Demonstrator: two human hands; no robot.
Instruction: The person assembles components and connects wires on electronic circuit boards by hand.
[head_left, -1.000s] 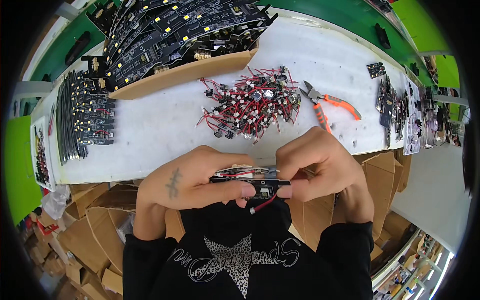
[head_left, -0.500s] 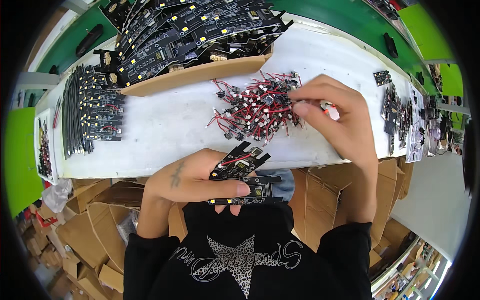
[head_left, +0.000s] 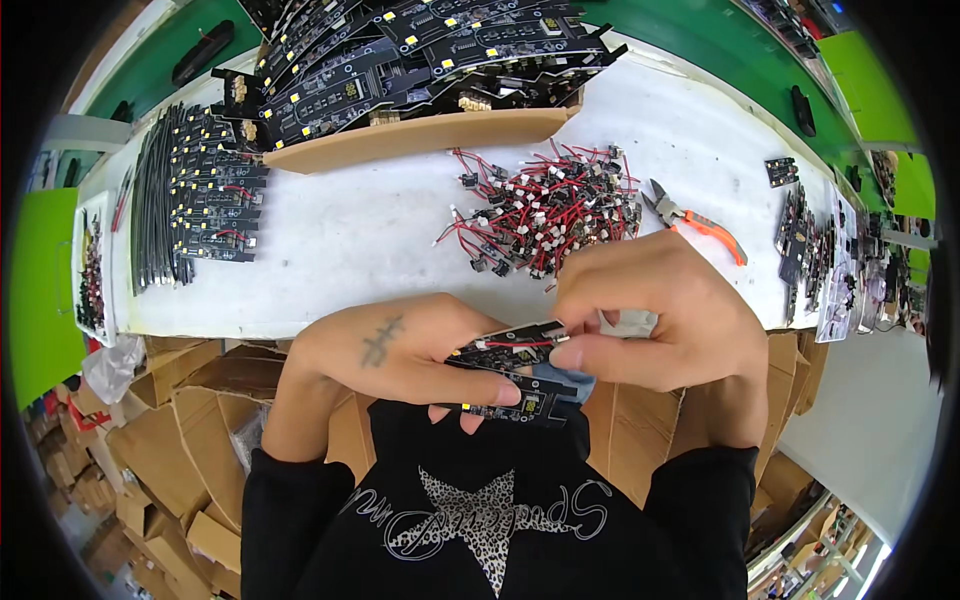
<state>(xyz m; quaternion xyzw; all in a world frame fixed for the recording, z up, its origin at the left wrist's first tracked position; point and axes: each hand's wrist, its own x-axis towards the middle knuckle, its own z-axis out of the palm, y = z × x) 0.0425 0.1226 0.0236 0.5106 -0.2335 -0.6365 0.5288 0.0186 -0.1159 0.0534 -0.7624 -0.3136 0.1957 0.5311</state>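
Observation:
My left hand [head_left: 400,352] is closed around two black circuit boards, one above the other. The thumb presses on the lower circuit board [head_left: 535,402], which carries a small display. Across the upper circuit board [head_left: 500,350] runs a red wire with a white plug. My right hand [head_left: 665,315] pinches thumb and forefinger together at the right end of that upper board. Whatever lies between those fingertips is hidden. Just beyond both hands spreads a heap of small connectors with red and black wires [head_left: 545,215].
Pliers with orange handles [head_left: 705,222] lie right of the heap. A cardboard box [head_left: 430,140] piled with black circuit boards stands at the back. Boards in a row [head_left: 215,190] and black cables [head_left: 155,210] lie at left. More boards [head_left: 795,240] are at right, on the white table [head_left: 350,225].
My right hand has come from the connector heap down to the boards in my left hand, uncovering the pliers. The upper board has turned flatter. The whole view has shifted slightly.

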